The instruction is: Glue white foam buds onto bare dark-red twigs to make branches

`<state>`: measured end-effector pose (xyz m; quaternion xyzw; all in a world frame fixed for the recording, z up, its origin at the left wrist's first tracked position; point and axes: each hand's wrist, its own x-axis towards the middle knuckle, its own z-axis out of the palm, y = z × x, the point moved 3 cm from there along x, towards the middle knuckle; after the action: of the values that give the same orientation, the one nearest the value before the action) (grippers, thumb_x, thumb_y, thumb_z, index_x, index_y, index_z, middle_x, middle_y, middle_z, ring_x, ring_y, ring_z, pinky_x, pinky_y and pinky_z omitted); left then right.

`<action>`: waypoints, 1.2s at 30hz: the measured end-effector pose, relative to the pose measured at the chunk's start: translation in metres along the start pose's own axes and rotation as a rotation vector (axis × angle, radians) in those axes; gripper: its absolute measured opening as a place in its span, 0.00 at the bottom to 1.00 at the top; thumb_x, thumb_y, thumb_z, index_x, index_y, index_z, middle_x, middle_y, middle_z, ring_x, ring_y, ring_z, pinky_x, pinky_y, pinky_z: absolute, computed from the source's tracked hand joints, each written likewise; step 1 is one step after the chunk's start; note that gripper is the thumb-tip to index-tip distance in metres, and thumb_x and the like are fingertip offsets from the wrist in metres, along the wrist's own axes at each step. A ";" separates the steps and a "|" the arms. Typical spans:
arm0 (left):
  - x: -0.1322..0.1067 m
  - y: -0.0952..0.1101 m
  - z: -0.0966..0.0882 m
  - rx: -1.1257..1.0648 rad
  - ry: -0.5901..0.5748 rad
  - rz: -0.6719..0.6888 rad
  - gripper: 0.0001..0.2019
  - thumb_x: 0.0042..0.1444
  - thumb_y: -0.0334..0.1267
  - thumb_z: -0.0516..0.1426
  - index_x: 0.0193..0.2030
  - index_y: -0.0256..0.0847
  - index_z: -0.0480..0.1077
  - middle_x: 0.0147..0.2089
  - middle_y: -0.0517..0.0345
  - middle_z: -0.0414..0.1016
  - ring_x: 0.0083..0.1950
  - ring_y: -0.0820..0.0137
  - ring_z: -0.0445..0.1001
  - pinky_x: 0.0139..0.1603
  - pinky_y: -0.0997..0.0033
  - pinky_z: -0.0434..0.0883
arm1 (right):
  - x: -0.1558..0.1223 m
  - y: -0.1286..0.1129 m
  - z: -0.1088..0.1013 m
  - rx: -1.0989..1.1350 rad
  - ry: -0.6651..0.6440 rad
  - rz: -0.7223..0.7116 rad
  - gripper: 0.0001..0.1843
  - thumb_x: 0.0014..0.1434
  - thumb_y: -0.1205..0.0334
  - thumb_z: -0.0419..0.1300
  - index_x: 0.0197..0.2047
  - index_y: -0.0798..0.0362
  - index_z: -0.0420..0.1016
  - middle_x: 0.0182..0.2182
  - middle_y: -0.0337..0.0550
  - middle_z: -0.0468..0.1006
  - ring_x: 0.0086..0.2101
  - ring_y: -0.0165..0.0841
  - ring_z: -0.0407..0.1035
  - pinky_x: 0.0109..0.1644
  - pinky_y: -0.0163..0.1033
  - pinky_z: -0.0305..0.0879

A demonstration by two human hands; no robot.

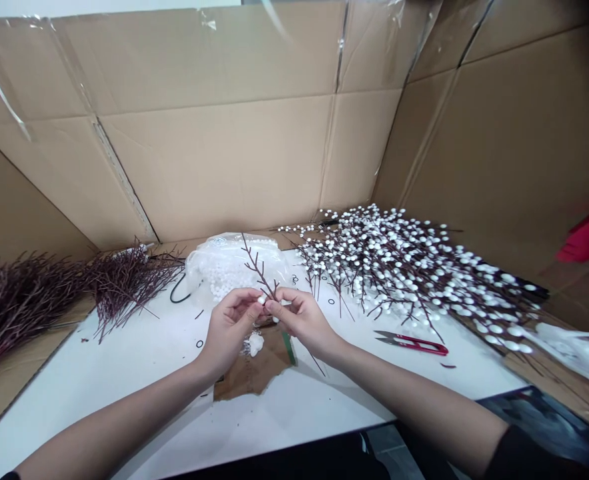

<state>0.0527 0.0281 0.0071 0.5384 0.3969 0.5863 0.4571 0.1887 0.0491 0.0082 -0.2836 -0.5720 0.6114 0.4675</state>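
Note:
A bare brown artificial twig (pixel 257 264) with short side shoots stands tilted between my two hands over the table's middle. My right hand (pixel 305 325) is closed round its lower part, and the thin stem comes out beneath the palm. My left hand (pixel 230 328) pinches a small white foam berry (pixel 261 300) against the twig; whether the berry sits on a shoot tip is hidden by the fingers. Below the hands, a white lump of what looks like glue (pixel 254 343) rests on a brown cardboard piece (pixel 249 377). Behind the twig is a clear plastic bag (pixel 209 267) of white berries.
Finished-looking branches with white berries (pixel 389 260) are heaped at the right. Red-handled thread snips (pixel 414 343) lie near them. Bundles of bare brown twigs (pixel 129 283) are piled at the left. Cardboard walls (pixel 214 167) enclose the white table (pixel 159 360) at back and sides.

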 end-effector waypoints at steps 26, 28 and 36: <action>-0.004 0.002 0.005 -0.038 -0.120 0.047 0.07 0.58 0.39 0.54 0.31 0.39 0.68 0.42 0.58 0.61 0.32 0.76 0.67 0.33 0.74 0.69 | 0.005 0.020 -0.004 0.275 -0.128 0.051 0.14 0.49 0.59 0.67 0.40 0.49 0.71 0.29 0.36 0.71 0.26 0.26 0.67 0.27 0.30 0.61; -0.005 -0.002 0.005 -0.061 -0.127 0.007 0.07 0.58 0.39 0.55 0.32 0.39 0.68 0.43 0.57 0.62 0.32 0.76 0.68 0.33 0.73 0.70 | 0.005 0.021 -0.002 0.303 -0.170 0.038 0.15 0.50 0.59 0.67 0.40 0.49 0.70 0.31 0.36 0.71 0.26 0.25 0.66 0.26 0.30 0.61; -0.006 -0.009 0.003 -0.084 -0.076 -0.043 0.07 0.55 0.41 0.57 0.35 0.38 0.71 0.46 0.53 0.63 0.40 0.69 0.70 0.36 0.71 0.73 | 0.003 0.024 0.002 0.297 -0.211 0.084 0.19 0.49 0.58 0.67 0.44 0.50 0.70 0.29 0.36 0.69 0.24 0.23 0.63 0.23 0.27 0.60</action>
<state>0.0569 0.0245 -0.0029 0.5320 0.3659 0.5714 0.5065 0.1801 0.0528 -0.0141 -0.1694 -0.5091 0.7344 0.4156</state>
